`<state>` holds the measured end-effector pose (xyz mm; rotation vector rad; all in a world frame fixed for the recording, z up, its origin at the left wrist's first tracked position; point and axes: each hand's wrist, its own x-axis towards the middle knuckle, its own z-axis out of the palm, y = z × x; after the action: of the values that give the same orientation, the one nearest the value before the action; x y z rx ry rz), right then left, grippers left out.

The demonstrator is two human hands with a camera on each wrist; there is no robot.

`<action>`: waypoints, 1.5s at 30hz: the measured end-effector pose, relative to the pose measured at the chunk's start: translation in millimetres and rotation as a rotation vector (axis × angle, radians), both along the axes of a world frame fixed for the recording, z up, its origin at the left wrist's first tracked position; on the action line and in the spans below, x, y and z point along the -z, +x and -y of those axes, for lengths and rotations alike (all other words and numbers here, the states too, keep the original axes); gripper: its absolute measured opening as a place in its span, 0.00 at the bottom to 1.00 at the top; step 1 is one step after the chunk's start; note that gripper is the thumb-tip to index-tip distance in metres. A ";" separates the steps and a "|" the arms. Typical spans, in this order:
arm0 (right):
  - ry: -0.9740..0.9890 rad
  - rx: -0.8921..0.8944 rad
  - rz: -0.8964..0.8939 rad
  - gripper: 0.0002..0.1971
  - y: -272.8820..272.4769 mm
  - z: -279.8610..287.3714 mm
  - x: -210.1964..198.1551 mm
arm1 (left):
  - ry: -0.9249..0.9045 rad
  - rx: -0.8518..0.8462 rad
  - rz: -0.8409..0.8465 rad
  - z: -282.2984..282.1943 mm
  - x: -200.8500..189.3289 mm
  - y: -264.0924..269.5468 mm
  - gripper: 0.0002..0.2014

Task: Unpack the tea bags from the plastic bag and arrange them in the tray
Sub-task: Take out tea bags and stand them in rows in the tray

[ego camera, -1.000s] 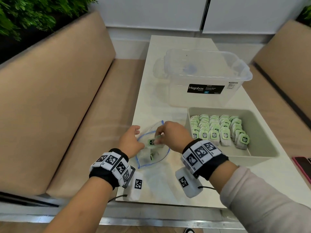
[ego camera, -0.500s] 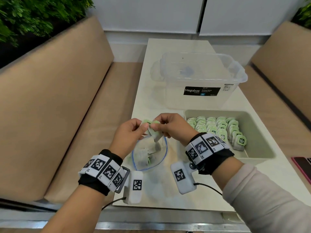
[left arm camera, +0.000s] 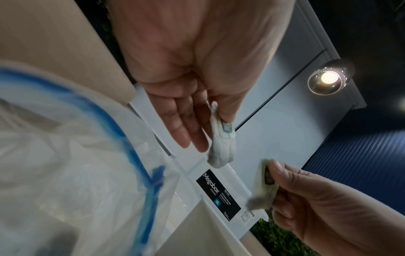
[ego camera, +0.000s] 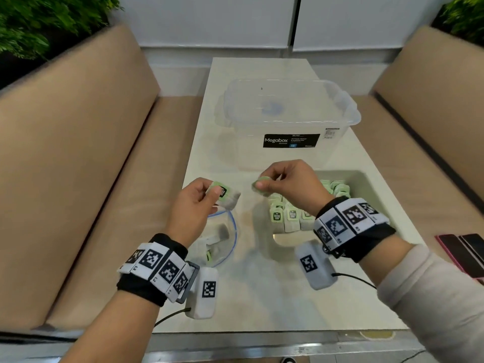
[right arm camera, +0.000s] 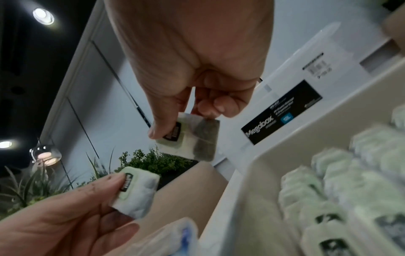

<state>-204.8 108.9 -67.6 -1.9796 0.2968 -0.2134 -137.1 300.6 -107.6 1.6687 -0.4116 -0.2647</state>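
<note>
- Tea bags (ego camera: 290, 213) stand in rows inside the tray (ego camera: 366, 184) on the counter (ego camera: 262, 297).
- Left hand (ego camera: 192, 205) pinches one tea bag (ego camera: 224, 193) above the plastic bag (ego camera: 220, 239).
- Right hand (ego camera: 290, 182) pinches another tea bag (ego camera: 260, 184), just beside the tray.

"Megabox" in white on the black label (ego camera: 291, 140) on the near wall of the clear storage box (ego camera: 340, 106), at 12 o'clock from the hands, smaller lines beside it too small to read, dark print on the tea bags' green tags unreadable
</note>
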 end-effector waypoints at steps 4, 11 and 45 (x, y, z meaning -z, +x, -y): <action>-0.198 -0.050 -0.151 0.05 -3.2 36.0 0.8 | -0.031 0.018 0.032 14.3 2.5 -7.2 0.08; -0.589 -0.330 -0.442 0.05 7.2 62.9 6.3 | 0.001 -0.054 0.045 33.3 7.6 -12.2 0.11; -0.737 -0.610 -0.567 0.14 52.5 59.6 12.8 | 0.087 -0.085 -0.021 54.5 5.7 -24.1 0.13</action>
<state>-152.3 49.2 -80.4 -2.7292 -0.0640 0.7413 -161.2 246.2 -113.3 1.7625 -0.3161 -0.2400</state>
